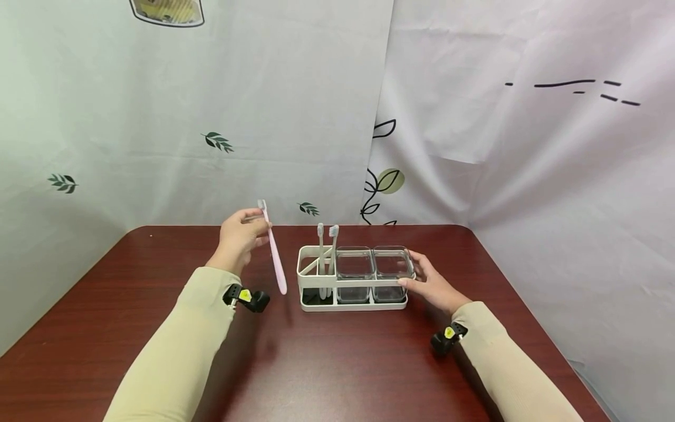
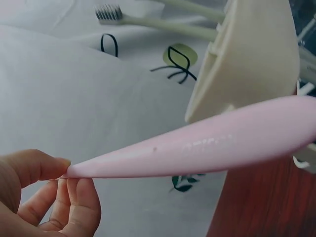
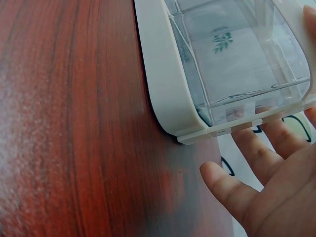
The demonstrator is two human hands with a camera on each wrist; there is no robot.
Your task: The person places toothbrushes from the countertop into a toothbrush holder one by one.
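My left hand (image 1: 239, 237) pinches a pink toothbrush (image 1: 276, 261) close to its bristle head, with thumb and fingertips on the thin neck. The brush hangs at a slant, its thick handle end pointing down, left of a white toothbrush holder (image 1: 317, 308). In the holder's left compartment two pale toothbrushes (image 1: 321, 256) stand with bristles up. Two clear cups (image 1: 354, 264) sit side by side in the other compartments. At the holder's right end, my right hand (image 1: 433, 287) holds the frame, thumb on the front rail and fingers around the side.
The holder stands on a dark red wooden table (image 1: 337, 363). A pale curtain (image 1: 295, 105) with printed leaves hangs just behind the table. Black wrist cameras (image 1: 258, 301) are strapped over both sleeves.
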